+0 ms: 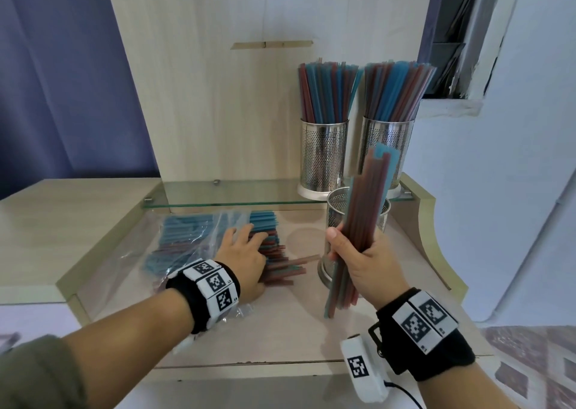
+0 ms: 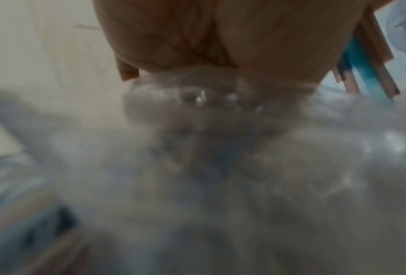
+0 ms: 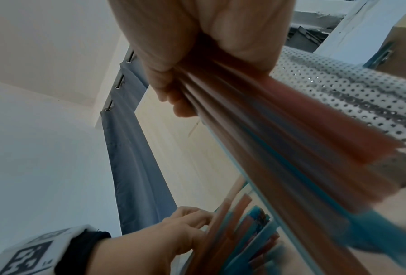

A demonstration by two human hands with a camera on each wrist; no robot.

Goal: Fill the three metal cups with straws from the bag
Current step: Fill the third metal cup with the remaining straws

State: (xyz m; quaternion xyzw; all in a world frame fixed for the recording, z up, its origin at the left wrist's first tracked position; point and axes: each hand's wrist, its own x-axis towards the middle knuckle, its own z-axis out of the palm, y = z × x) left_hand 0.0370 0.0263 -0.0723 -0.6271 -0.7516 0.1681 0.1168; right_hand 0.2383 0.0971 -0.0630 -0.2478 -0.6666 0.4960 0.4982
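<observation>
Two perforated metal cups (image 1: pixel 322 159) (image 1: pixel 386 146) stand on the glass shelf at the back right, both packed with upright red and blue straws. A third metal cup (image 1: pixel 335 218) (image 3: pixel 350 96) stands lower, in front of them, with no straws seen inside. My right hand (image 1: pixel 352 246) (image 3: pixel 187 74) grips a bundle of red and blue straws (image 1: pixel 367 196) (image 3: pixel 291 148), tilted in front of that cup. My left hand (image 1: pixel 246 249) (image 3: pixel 185 230) lies with spread fingers on the clear bag (image 1: pixel 187 240) (image 2: pixel 197 148) and its pile of straws (image 1: pixel 274 252).
The glass shelf (image 1: pixel 233 195) runs along the back, above the wooden counter (image 1: pixel 280 330). A wooden panel (image 1: pixel 218 96) rises behind it. A few loose straws (image 1: pixel 296 266) stick out of the pile toward the front cup. A white wall is at the right.
</observation>
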